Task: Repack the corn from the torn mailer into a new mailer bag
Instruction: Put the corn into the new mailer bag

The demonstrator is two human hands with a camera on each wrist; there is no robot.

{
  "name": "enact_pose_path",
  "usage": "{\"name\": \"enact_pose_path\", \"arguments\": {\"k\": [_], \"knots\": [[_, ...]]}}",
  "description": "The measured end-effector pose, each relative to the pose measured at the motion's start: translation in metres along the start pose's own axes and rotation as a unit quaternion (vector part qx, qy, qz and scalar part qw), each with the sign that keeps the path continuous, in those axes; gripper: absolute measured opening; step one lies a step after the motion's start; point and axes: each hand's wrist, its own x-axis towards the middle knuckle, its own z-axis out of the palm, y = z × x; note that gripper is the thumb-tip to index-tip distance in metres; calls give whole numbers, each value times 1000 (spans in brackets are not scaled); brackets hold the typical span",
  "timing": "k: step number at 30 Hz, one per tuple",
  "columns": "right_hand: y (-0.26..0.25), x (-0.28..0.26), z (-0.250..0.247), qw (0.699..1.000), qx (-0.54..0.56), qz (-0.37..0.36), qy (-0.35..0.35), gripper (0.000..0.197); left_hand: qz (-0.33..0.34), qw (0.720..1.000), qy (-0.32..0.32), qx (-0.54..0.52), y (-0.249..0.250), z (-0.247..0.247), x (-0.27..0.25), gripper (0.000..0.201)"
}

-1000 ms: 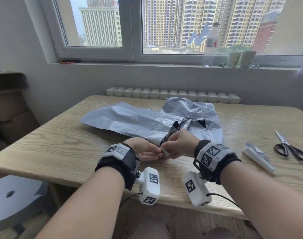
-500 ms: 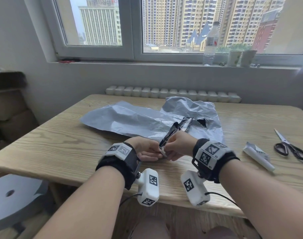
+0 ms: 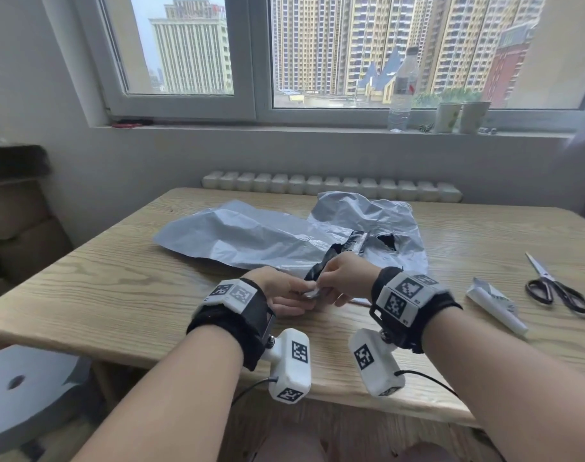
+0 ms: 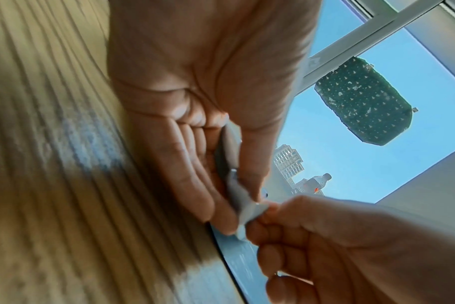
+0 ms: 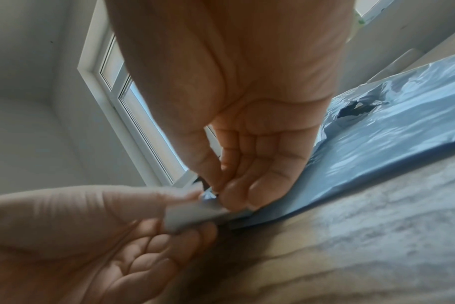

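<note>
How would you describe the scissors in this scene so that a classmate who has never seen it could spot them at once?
Start at the wooden table under the window and go to its right edge. The scissors lie flat there, just beyond a folded white paper packet. They are the only metal tool: silver blades pointing away, dark handle loops nearest the person.

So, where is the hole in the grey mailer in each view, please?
Head: the hole is right of centre, beyond the right hand.
Left wrist: not in it.
Right wrist: upper right, in the mailer.
Shared landmark: the grey strip both hands pinch.
</note>
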Motion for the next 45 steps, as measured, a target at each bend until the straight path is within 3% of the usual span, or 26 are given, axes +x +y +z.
{"name": "enact_pose_path", "arguments": {"k": [5,12,14,16,19,21,22,24,26,28,34,42,45], "knots": [[4,-3,-15,999,21,26,43,28,31,992,95,76,3,-5,0,10],[-13,-10,-35,994,61,20,90,27,153,956,222,117,21,-28,-20,14],[-20,-12,-42,991,80,13,103,23,136,954,210,166,22,-38,-27,14],[-23,-13,-48,989,106,5,103,27,77,947,188,249,18,-48,-36,13],[-27,-19,-49,977,192,-16,87,17,10,908,202,367,6,-61,-45,14],[-27,-23,-48,944,323,-36,55,17,-15,864,216,454,-1,-60,-46,23],[-26,-24,-47,930,362,-45,46,18,-12,829,236,507,-2,-56,-46,28],[-26,-25,-49,925,374,-51,44,17,60,767,280,574,3,-43,-47,29],[-27,-25,-50,932,354,-52,63,16,167,774,274,545,12,-26,-43,21],[-26,-23,-52,937,334,-51,87,17,230,777,242,533,21,-7,-37,15],[-9,-23,-70,935,323,-46,138,21,179,689,243,659,9,26,-5,32],[9,-24,-113,915,333,-58,221,23,179,653,281,680,17,42,8,29],[14,-23,-133,892,347,-64,284,23,175,633,279,701,20,48,12,32]]}}
